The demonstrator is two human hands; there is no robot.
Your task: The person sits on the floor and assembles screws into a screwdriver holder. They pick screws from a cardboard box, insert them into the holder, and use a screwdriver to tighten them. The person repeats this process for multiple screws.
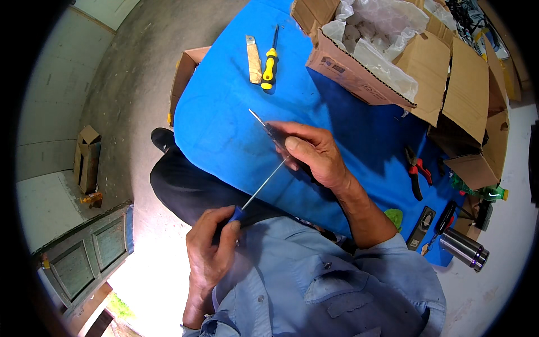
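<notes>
My left hand is closed around the blue handle of a screwdriver. Its thin metal shaft slants up and away to my right hand. Between the thumb and fingers of that hand is a thin dark piece with a light, metallic-looking end; it is blurred and partly covered, so its kind is unclear. The screwdriver's tip meets the piece or lies close to it; I cannot tell which. Both hands are held above my lap and the near edge of the blue-covered table.
On the cloth lie a yellow-and-black screwdriver, a tan-handled tool and red-and-black pliers. Open cardboard boxes with plastic bags stand far right. A metal flask and green bottle lie at the right.
</notes>
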